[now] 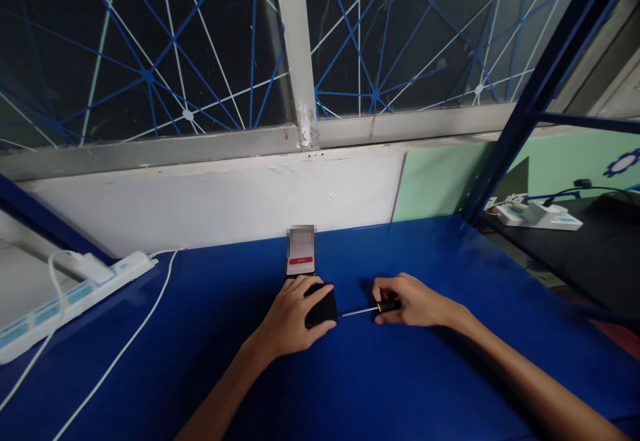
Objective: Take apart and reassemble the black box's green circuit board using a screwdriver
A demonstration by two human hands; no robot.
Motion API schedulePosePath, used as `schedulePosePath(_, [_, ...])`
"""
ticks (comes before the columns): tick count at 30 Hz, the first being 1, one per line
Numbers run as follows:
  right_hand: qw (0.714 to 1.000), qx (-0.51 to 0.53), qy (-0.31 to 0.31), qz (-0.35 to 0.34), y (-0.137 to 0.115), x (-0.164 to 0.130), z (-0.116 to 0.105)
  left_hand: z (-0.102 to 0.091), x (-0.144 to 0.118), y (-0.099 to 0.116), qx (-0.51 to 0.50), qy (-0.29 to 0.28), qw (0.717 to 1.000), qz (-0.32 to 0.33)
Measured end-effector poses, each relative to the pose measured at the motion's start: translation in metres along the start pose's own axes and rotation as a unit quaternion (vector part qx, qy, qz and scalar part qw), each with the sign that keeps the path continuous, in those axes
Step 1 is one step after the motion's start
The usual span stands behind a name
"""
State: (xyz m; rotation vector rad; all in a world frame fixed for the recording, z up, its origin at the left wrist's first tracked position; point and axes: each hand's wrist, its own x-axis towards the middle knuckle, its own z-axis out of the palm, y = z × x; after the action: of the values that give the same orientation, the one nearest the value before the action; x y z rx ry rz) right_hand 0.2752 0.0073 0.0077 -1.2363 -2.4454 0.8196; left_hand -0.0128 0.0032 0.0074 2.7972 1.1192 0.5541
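My left hand [296, 314] is wrapped over a black box-shaped object [323, 306] on the blue table, with the thumb along its near side and the fingers over its far side. What kind of object it is, I cannot make out. In my right hand [410, 301] is a screwdriver [360, 311] with a black and yellow handle, lying nearly level. Its thin metal shaft points left, and the tip is at or very near the box's right side; whether they touch is unclear. Just beyond my left hand stands a phone [301, 254] with a lit screen.
The blue table [400, 381] runs back to a white wall below a window. A white power strip [80, 301] with trailing white cables lies at the left. Blue frame posts rise on both sides. Another power strip [540, 215] sits on a dark table at the right.
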Motion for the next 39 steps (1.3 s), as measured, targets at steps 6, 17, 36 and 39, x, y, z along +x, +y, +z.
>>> schedulePosePath(6, [0.999,-0.008,0.018,-0.035,-0.001,0.000,-0.003,0.001,0.000,-0.001,-0.001,-0.003,1.000,0.000])
schedulePosePath(17, [1.000,-0.025,0.005,0.000,0.006,0.000,0.000,0.001,0.000,-0.001,0.000,-0.010,1.000,-0.005])
schedulePosePath(36, [0.999,-0.029,0.019,0.016,0.002,-0.002,-0.009,0.008,0.002,0.012,-0.048,0.043,0.998,0.012])
schedulePosePath(39, [0.999,-0.022,0.024,0.012,0.002,-0.003,-0.009,0.012,0.004,0.018,-0.066,0.080,0.995,0.007])
